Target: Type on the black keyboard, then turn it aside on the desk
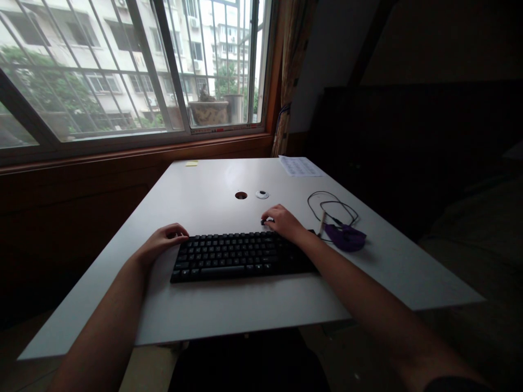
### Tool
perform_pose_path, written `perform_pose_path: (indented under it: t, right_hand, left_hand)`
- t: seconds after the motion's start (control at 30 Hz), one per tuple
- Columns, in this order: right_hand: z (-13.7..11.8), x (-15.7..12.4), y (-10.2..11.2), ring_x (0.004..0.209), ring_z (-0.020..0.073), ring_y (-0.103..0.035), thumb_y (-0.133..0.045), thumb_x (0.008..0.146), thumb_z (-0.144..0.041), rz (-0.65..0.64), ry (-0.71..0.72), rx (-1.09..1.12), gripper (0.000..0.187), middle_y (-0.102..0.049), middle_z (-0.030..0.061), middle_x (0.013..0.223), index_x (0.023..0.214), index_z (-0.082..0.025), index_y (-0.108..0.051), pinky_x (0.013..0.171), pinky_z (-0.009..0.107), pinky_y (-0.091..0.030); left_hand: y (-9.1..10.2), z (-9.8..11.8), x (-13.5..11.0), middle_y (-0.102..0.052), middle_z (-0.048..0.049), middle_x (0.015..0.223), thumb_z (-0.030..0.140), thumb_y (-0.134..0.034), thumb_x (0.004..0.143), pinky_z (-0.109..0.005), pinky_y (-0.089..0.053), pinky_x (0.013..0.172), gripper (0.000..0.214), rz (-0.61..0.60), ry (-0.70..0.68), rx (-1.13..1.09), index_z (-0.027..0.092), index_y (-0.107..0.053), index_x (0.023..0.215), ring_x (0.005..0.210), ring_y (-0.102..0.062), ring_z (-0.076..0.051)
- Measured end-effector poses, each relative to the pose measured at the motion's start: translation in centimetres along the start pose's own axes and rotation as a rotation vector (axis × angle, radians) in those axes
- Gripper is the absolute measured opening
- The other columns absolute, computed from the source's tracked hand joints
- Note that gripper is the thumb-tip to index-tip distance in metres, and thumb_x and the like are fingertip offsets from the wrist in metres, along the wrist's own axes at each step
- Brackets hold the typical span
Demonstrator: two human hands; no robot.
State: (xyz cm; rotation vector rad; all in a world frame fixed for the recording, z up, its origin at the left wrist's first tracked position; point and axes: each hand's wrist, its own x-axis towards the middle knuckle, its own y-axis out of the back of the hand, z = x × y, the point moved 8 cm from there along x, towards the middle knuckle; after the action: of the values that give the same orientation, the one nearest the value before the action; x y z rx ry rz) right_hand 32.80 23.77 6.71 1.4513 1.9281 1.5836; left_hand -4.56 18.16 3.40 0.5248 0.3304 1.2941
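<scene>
keyboard (229, 255): matt plastic | tabletop (196, 307): smooth, glossy | sheet (300, 166): paper

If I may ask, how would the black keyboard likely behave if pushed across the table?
The keyboard would probably move as one stiff piece, given its straight, slab-like body. It seems unlikely to roll or tip, lying broad and low on the table. A push at its far left corner, by the left hand, might swivel it.

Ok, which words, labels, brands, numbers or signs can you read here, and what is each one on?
None can be read.
Keyboard: key legends too small to read.
Paper: print too small and faint to read.
Window frame: reddish marks along its bottom, too blurred to read.
</scene>
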Motion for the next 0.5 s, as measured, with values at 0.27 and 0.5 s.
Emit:
perform_pose_path:
  t: [0.27,0.5]
  right_hand:
    - [-3.0,-4.4,3.2,0.105,0.0232,-0.061,-0.072,0.085,-0.017,0.047,-0.028,0.212,0.014,-0.073,0.0031,0.100,0.097,-0.025,-0.074,0.097,0.040,-0.048]
    - [-5.5,-10.4,3.8,0.103,0.0224,-0.061,-0.077,0.082,-0.017,-0.071,-0.027,0.279,0.017,-0.072,0.0029,0.098,0.097,-0.025,-0.074,0.093,0.038,-0.050]
  left_hand:
    - [-0.1,-0.2,0.0,-0.070,-0.0041,0.088,0.050,-0.073,0.081,-0.032,-0.049,0.076,0.032,-0.009,0.005,-0.035,0.019,-0.071,0.091,0.086,-0.064,-0.023]
    - [-0.1,0.2,-0.1,-0.069,-0.0039,0.086,0.051,-0.073,0.080,-0.033,-0.048,0.075,0.034,0.005,0.022,-0.012,0.019,-0.070,0.090,0.084,-0.063,-0.023]
